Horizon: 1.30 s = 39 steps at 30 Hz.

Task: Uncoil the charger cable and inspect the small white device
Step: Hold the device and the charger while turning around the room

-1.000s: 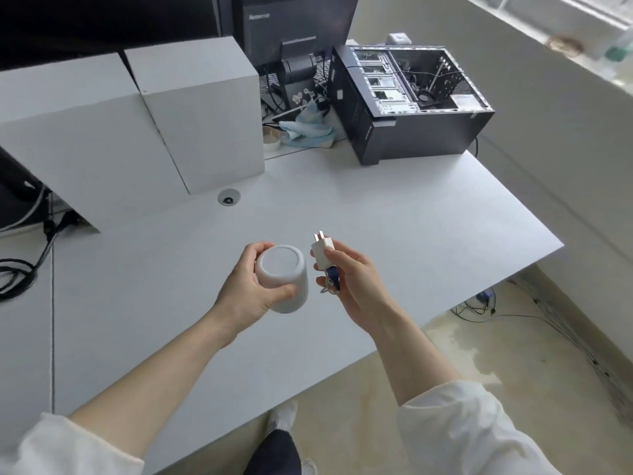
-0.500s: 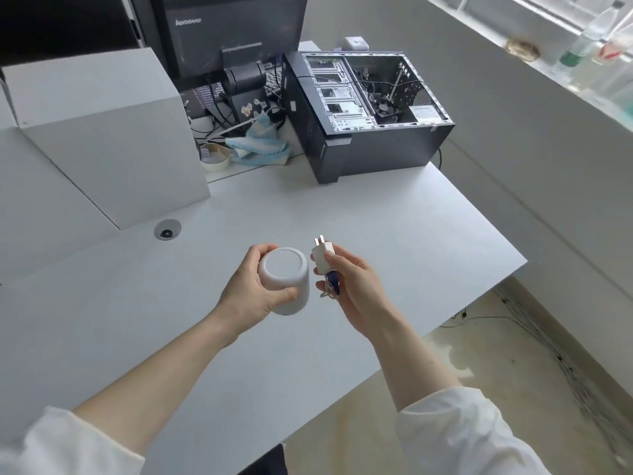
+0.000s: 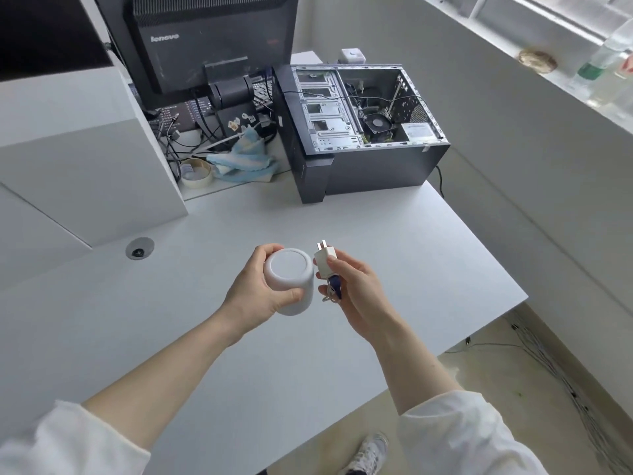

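A small white cylindrical device is held above the white desk by my left hand, its round end turned up toward me. Right beside it, my right hand grips a white charger plug with its metal prongs pointing up and away. Under the plug, a coiled white cable with a dark blue tie sits between my fingers. The device and the plug are almost touching.
An open black computer case lies on its side at the back of the desk. A black monitor, tangled cables, a tape roll and a blue cloth stand behind. White boxes fill the left. A cable grommet lies left of my hands.
My head has turned right, so the desk and case shifted left in view. Both hands keep the same hold on the device and the plug.
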Motion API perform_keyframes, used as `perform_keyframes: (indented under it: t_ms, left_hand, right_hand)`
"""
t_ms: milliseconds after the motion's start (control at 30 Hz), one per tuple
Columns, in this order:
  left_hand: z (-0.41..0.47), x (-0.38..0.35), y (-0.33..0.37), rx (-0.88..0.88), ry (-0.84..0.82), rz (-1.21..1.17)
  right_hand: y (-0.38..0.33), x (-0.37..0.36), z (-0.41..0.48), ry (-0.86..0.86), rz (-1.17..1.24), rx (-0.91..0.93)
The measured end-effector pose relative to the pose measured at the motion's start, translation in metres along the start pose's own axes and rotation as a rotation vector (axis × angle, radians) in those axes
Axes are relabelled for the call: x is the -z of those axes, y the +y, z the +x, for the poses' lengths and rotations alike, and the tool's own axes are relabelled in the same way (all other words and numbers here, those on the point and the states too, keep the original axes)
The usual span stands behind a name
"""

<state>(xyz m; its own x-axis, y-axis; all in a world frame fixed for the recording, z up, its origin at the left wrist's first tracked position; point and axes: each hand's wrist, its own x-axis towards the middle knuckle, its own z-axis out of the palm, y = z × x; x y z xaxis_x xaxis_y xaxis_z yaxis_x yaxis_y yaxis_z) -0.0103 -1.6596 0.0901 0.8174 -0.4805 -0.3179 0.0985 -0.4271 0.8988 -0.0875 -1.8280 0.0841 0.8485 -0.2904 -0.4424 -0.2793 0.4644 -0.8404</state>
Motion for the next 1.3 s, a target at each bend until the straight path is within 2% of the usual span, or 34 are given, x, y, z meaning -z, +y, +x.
perform_keyframes:
  t_ms: [233,600,900,1300]
  left_hand:
    - [0.011,-0.074,0.035,0.007,0.087,-0.034]
    - [0.021,-0.202,0.067,0.023,0.107,-0.075]
    - [0.053,-0.249,0.091,0.008,0.103,-0.02]
    - [0.127,-0.291,0.107,0.032,0.055,0.011]
  right_hand:
    - [-0.042,0.077,0.007,-0.061,-0.041,-0.008]
    - [-0.077,0.207,0.0,-0.065,-0.085,-0.034]
    - [-0.094,0.259,0.014,-0.074,-0.053,-0.037]
    - [-0.13,0.309,0.066,-0.001,-0.044,-0.038]
